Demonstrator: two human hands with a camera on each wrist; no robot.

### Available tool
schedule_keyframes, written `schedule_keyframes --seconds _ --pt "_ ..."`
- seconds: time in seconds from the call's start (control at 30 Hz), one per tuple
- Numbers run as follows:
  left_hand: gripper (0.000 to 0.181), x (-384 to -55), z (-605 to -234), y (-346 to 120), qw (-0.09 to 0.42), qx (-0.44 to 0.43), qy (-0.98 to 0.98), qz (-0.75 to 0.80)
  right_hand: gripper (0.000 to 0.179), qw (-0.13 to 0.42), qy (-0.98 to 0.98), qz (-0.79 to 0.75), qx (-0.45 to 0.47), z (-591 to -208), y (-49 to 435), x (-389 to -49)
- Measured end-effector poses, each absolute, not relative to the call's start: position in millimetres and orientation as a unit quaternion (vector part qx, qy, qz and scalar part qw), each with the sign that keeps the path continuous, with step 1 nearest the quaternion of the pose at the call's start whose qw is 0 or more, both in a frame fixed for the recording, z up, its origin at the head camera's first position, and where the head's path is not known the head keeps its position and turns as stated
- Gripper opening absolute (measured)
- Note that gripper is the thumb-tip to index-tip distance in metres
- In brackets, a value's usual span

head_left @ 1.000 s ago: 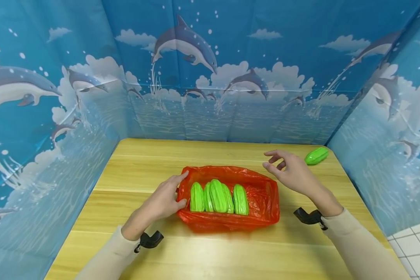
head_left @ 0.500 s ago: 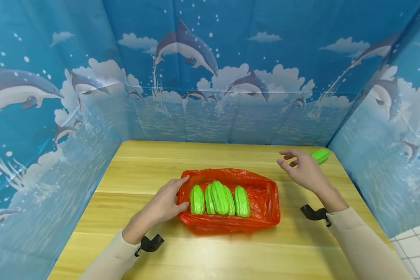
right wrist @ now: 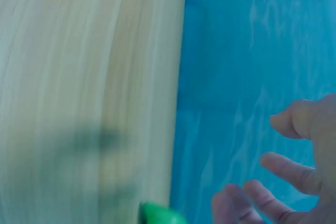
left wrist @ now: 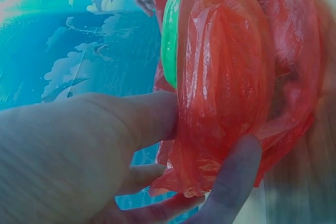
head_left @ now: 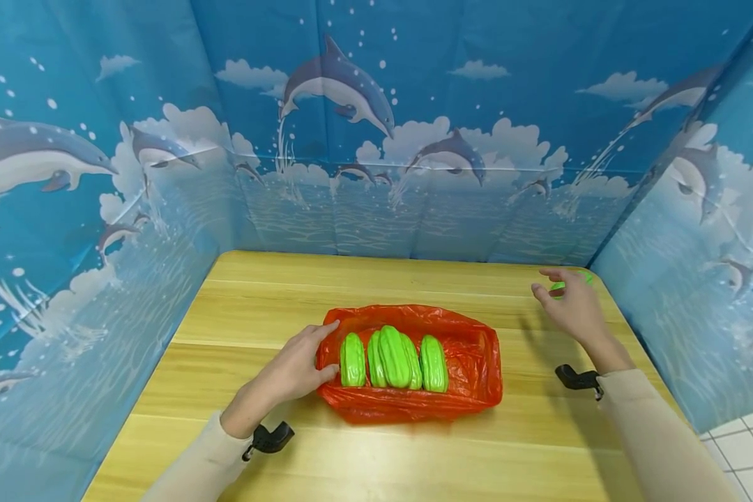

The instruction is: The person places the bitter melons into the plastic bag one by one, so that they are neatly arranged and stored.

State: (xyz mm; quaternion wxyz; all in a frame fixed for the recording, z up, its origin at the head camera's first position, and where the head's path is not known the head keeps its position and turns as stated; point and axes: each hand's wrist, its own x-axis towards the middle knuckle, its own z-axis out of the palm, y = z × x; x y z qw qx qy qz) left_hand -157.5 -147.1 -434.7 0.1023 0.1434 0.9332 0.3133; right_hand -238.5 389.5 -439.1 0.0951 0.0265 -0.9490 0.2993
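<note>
An open red plastic bag (head_left: 470,355) lies on the table, its mouth facing up. Several glossy, bright green, ridged, elongated fruits (head_left: 393,357) lie side by side inside it. My left hand (head_left: 291,366) holds the bag's left end, thumb and index finger over the rim; in the left wrist view, red film (left wrist: 226,72) runs between its digits. At the far right corner my right hand (head_left: 574,307) hovers over one more green fruit (head_left: 557,286), mostly covered by the fingers. Those fingers are loosely bent and hold nothing. The right wrist view catches the fruit's green tip (right wrist: 160,214) near the fingertips.
The wooden table (head_left: 257,293) meets a dolphin-print curtain (head_left: 376,209) at its back and sides. White floor tiles (head_left: 749,446) show at the lower right.
My right hand has moved right, from beside the bag to over the lone green fruit, which it now mostly hides. The left hand and the bag stay in place.
</note>
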Motion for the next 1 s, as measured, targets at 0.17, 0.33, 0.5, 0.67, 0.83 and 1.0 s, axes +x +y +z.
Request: schedule_keyframes --seconds 0.17,0.33,0.5,0.67,0.83,1.0 --pt "0.083 -157.2 -435.1 -147.3 0.104 0.146 0.932 0.314 0.056 0.109 -0.949 0.296 0.016 -449.4 408.9 -243.8" --pt "0.083 -157.1 -437.3 -148.0 0.103 0.146 0.933 0.313 0.056 0.103 -0.950 0.294 -0.004 -458.2 424.6 -247.6" --pt "0.084 -156.5 -438.0 -148.4 0.104 0.145 0.933 0.311 0.058 0.083 -0.953 0.291 -0.007 -465.9 442.9 -251.9" --pt "0.084 -155.4 -436.7 -148.7 0.109 0.148 0.932 0.312 0.062 0.047 -0.956 0.289 0.004 -474.5 462.5 -257.4" --pt "0.084 -155.2 -436.4 -149.4 0.105 0.147 0.933 0.311 0.061 0.033 -0.960 0.276 0.024 -486.6 478.4 -263.4" --pt "0.085 -155.0 -436.7 -151.2 0.103 0.145 0.933 0.314 0.063 0.053 -0.969 0.231 0.070 -497.2 486.1 -268.4"
